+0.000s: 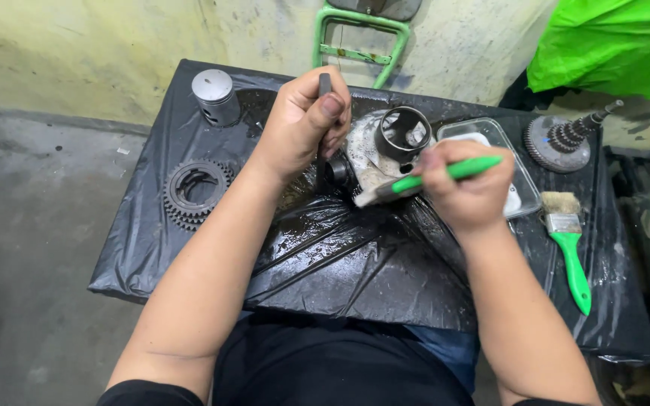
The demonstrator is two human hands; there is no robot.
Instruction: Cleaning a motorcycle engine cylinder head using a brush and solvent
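Over a tabletop (189,263) wrapped in wet black plastic, the left hand (302,120) is clamping a dark metal rod (325,83) while the right hand (472,188) is gripping a green-handled brush (430,179), scrubbing an oily, likely heavy and slippery engine part (340,171) between them.

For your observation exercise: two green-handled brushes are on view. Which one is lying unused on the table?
The green-handled brush at the table's right edge lies free, bristles away from the person. The other brush is gripped in the right hand.
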